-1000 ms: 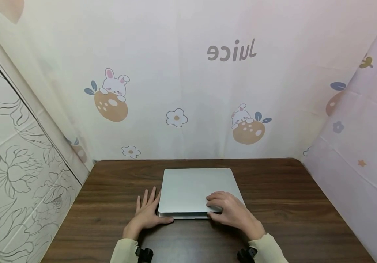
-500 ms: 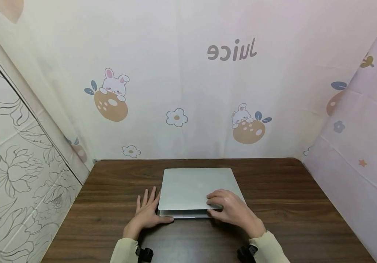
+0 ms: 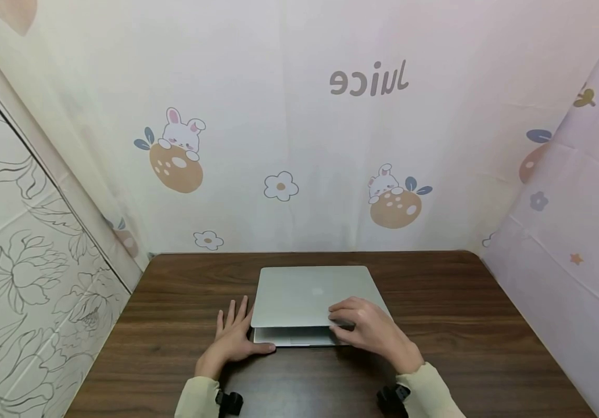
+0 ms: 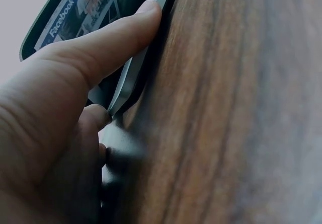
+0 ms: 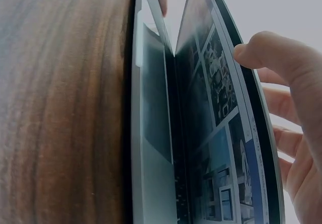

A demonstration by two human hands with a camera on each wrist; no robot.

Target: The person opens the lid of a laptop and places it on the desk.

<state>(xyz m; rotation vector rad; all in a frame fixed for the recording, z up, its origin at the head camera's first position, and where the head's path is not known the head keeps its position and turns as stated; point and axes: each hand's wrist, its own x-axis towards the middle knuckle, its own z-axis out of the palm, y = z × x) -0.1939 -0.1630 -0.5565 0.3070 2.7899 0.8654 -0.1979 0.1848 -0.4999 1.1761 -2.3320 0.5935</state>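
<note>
A silver laptop (image 3: 299, 296) lies on the wooden table, its lid raised a little above the base. My right hand (image 3: 375, 328) pinches the lid's front edge near the right corner, with the thumb under it and the fingers on top. In the right wrist view the lit screen (image 5: 211, 98) shows pictures inside the gap. My left hand (image 3: 233, 341) rests at the base's front left corner, its fingers spread along the left side. Its thumb (image 4: 115, 43) lies across the front edge of the base. Most of the keyboard is hidden under the lid.
Dark brown wood (image 3: 451, 337) of the table surrounds the laptop. A pale printed curtain (image 3: 283, 128) hangs right behind the table's back edge. A flower-patterned panel (image 3: 22, 273) stands along the left side, and more curtain runs down the right.
The laptop's lid has risen at the front, widening the gap above the base. My right hand has moved up slightly with it; my left hand has stayed in place.
</note>
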